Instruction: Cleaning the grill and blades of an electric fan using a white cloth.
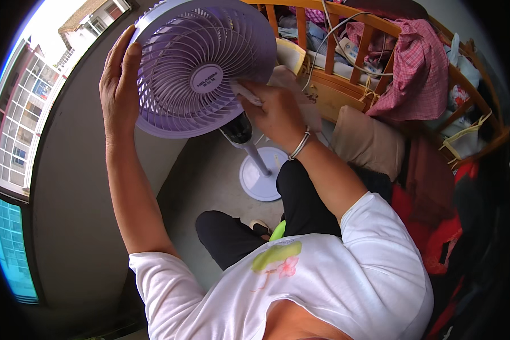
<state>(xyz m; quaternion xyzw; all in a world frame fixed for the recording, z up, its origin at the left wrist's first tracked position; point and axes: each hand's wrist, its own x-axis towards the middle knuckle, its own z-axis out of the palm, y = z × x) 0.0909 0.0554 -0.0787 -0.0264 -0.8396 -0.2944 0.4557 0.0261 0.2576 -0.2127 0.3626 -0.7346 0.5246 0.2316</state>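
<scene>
A purple pedestal fan stands before me, its round grille (174, 102) tilted up towards the camera. My left hand (121, 80) rests against the left rim of the fan head, fingers along its edge. In my right hand (274, 110) is a pale cloth (248, 94), pinched between thumb and fingers and touching the right part of the grille beside the round centre badge (207, 78). More pale cloth hangs behind that hand. Below the head, a dark neck (238, 129) and a thin pole lead down to the round base (259, 182) on the floor.
A wooden railed frame (342, 87) holding clothes and a power strip (348, 49) is at the upper right, a pink checked cloth (425, 72) draped over it. White cables hang there. A beige cushion (365, 140) lies nearby. A wall and window are left; my knees flank the base.
</scene>
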